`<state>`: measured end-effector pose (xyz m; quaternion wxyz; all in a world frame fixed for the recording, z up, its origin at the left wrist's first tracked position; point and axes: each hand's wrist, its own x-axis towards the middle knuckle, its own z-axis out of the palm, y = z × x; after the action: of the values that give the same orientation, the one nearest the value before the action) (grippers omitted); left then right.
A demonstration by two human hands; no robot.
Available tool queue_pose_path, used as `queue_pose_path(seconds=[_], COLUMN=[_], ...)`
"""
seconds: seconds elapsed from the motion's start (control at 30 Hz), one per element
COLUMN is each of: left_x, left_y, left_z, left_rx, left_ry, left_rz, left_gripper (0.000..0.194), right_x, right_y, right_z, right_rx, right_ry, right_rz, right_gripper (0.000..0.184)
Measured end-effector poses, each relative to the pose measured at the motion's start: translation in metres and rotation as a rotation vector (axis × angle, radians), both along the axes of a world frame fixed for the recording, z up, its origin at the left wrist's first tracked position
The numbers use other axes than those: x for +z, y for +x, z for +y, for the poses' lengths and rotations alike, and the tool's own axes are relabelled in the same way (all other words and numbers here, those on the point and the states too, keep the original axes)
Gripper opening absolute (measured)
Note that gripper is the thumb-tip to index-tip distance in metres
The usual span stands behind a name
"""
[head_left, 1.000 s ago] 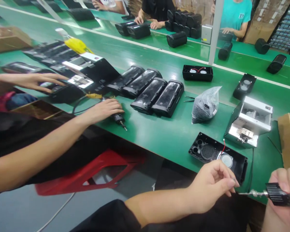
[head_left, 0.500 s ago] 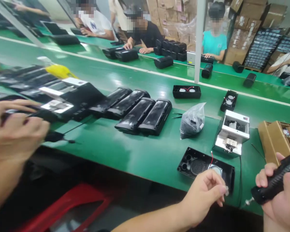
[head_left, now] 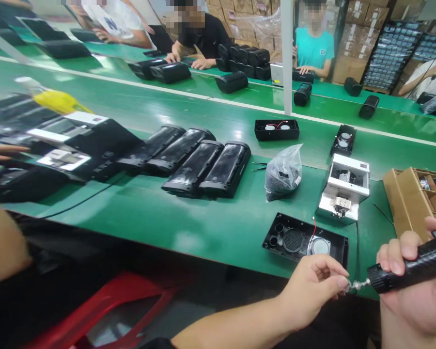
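My right hand (head_left: pixel 414 271) is wrapped round a black electric screwdriver (head_left: pixel 410 261), its bit (head_left: pixel 361 284) pointing left. At that bit's tip, the fingers of my left hand (head_left: pixel 314 283) are pinched on small silvery pieces (head_left: pixel 348 285), too small to make out clearly. Just behind my left hand lies an open black speaker housing (head_left: pixel 263 245) on the green bench. A round speaker driver (head_left: pixel 319 246) with a red wire sits in its right part, beside a round mesh grille (head_left: pixel 293 240). My left hand covers the housing's near edge.
Beyond the housing stand a white-and-black screw feeder (head_left: pixel 349 169), a bag of dark parts (head_left: pixel 284 173) and tweezers (head_left: pixel 258 166). Cardboard boxes (head_left: pixel 399 203) are at right, finished-looking black speakers (head_left: pixel 225 169) at left. A co-worker's arm (head_left: pixel 3 242) reaches in at far left.
The screwdriver has come up and left, so its bit now meets my left fingertips. The view has shifted a little, and the co-worker's hand at left has moved mostly out of sight.
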<state>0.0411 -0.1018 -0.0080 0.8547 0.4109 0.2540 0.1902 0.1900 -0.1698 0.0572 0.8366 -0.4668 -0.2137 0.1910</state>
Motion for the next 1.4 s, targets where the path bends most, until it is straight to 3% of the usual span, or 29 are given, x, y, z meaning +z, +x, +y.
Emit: queue_pose_path(seconds=[0.27, 0.37, 0.47, 0.53, 0.73, 1.2, 1.3, 1.4], left_x=[-0.002, -0.005, -0.01, -0.012, -0.008, -0.011, -0.011, -0.007], left_y=[0.006, 0.004, -0.002, -0.006, -0.007, 0.0, -0.006, -0.013], left_z=[-0.008, -0.01, -0.011, -0.012, -0.007, -0.016, -0.014, -0.011], left_rx=[0.04, 0.056, 0.195, 0.215, -0.041, -0.025, 0.035, 0.151], left_ry=[-0.021, 0.073, 0.24, 0.273, -0.091, -0.109, -0.006, 0.29], left_rz=[-0.012, -0.068, -0.084, -0.079, -0.058, -0.064, -0.085, -0.057], left_gripper=[0.064, 0.057, 0.048, 0.047, 0.065, 0.068, 0.077, 0.053], right_x=[-0.002, -0.001, 0.0, 0.0, -0.001, -0.003, -0.004, -0.003], right_y=[-0.002, 0.0, 0.0, 0.0, -0.005, -0.009, -0.007, -0.005], right_z=[-0.003, -0.005, -0.006, -0.006, -0.002, -0.008, -0.009, -0.011], right_rx=[-0.017, -0.029, -0.055, -0.054, -0.011, -0.013, -0.016, -0.039], right_ry=[0.016, 0.009, 0.003, 0.002, -0.007, 0.014, 0.019, 0.006], right_rz=[-0.041, -0.05, -0.051, -0.052, -0.038, -0.044, -0.049, -0.034], right_gripper=[0.072, 0.072, 0.072, 0.072, 0.07, 0.071, 0.071, 0.077])
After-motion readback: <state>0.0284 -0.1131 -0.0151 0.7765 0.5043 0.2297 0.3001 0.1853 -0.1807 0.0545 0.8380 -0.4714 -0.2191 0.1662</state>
